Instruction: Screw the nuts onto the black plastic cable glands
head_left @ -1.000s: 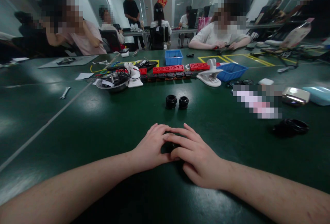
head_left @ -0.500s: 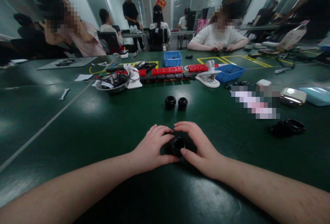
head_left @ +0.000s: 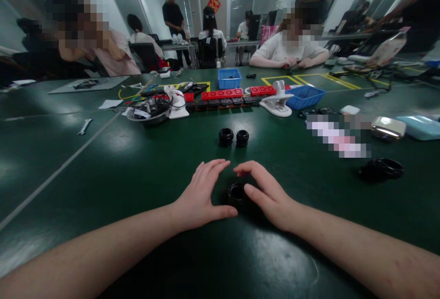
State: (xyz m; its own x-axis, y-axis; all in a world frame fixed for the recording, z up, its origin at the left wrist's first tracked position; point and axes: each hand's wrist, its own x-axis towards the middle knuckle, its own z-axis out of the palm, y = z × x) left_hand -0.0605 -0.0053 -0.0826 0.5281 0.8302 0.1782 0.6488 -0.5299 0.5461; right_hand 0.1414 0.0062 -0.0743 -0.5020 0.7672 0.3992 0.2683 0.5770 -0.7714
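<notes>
A black ring-shaped fitting (head_left: 235,192) stands on the green table between my hands, its round opening facing up. On its left, my left hand (head_left: 205,190) is open, thumb and fingers spread apart around that side without gripping. My right hand (head_left: 266,193) is open at the fitting's right, fingers curved and thumb raised near its rim; whether the thumb touches it I cannot tell. Farther off, two similar black fittings stand side by side, a left one (head_left: 226,137) and a slightly smaller right one (head_left: 242,138).
Another black ring-like part (head_left: 382,169) lies at the right. Behind are a metal bowl (head_left: 151,114) of parts, red power strips (head_left: 222,93), a white clip base (head_left: 277,102) and blue baskets (head_left: 304,97). A wrench (head_left: 85,126) lies left. A person (head_left: 289,51) sits across.
My fingers have spread wider and drawn back from the black fitting; the right thumb has lifted off its rim. The fitting stays on the table.
</notes>
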